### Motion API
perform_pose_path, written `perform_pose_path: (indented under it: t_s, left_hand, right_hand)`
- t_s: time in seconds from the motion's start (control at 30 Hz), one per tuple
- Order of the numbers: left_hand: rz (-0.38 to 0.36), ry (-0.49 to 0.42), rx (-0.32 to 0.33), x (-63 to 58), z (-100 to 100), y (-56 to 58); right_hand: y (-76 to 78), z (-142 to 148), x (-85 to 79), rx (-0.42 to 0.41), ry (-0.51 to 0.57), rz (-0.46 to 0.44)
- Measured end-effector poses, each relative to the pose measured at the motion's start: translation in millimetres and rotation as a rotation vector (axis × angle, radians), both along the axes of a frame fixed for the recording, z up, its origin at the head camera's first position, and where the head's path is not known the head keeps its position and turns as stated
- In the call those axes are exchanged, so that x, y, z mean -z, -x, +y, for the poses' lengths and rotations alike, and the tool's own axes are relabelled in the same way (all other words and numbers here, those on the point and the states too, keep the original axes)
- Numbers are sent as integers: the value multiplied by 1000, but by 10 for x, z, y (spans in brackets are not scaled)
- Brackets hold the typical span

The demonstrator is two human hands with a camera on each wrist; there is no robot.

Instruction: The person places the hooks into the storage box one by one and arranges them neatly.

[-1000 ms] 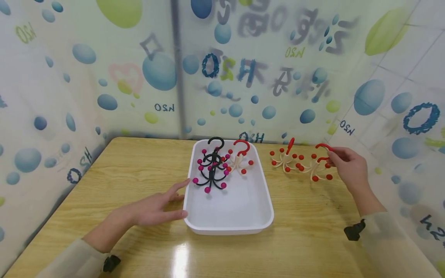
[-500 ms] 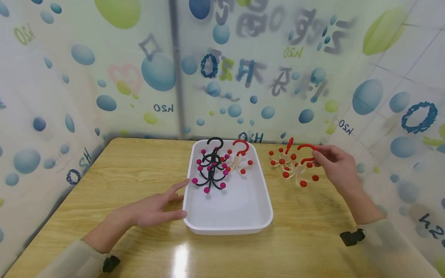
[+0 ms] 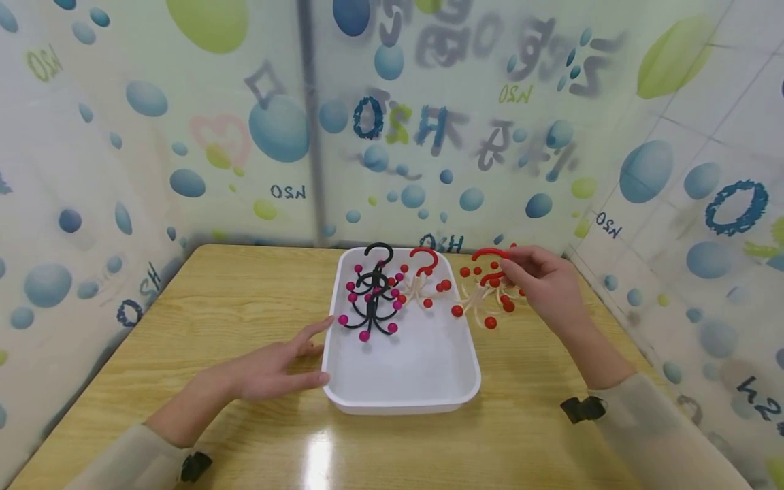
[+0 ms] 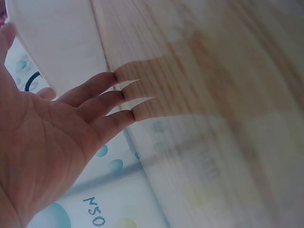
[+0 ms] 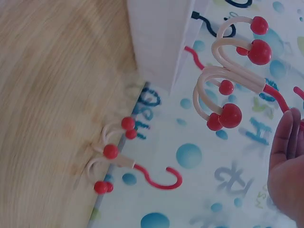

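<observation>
In the head view my right hand (image 3: pixel 545 286) pinches the red hook of a cream octopus-style hanger with red ball tips. This hanger (image 5: pixel 247 80) is raised off the table, its arms overlapping the tray's right rim in the head view. My left hand (image 3: pixel 275 371) has its fingers extended, with index finger and thumb touching the left rim of a white plastic tray (image 3: pixel 404 371). Several black hangers (image 3: pixel 372 309) with magenta balls and one cream hanger (image 3: pixel 419 284) with a red hook lie at the tray's far end.
Another cream hanger (image 5: pixel 124 162) with a red hook rests on the table right of the tray, partly hidden behind the held one in the head view. The wooden table (image 3: pixel 257 286) ends against walls (image 3: pixel 245 211) covered in a bubble-patterned sheet.
My right hand has moved left with the cream hanger, from the table's right side to the tray's right rim. The left hand stays at the tray.
</observation>
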State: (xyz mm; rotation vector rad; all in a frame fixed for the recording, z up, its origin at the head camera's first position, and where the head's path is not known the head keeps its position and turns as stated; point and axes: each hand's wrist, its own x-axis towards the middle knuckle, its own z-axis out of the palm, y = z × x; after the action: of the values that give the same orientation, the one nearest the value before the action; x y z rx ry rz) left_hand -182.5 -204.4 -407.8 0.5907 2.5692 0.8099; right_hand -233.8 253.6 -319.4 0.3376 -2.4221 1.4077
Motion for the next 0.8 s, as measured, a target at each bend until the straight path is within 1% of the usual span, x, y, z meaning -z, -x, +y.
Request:
perform_pose_path:
  t_s: [0.13,0.43,0.63,0.8]
  left_hand:
    - [1,3,-6,15,-4,7]
    - [-10,3,-13,17,-10,12]
    - [-19,-6,-5,9,-8,9]
    - [-20,-11,-10,21,-12,10]
  right_hand:
    - [53,-177,17,-39,14,-8]
    - [199,-539,130,-126,35,-87]
    - [306,-680,249,-177,18,-151]
    - [357,-747,306,-203,-9,-197]
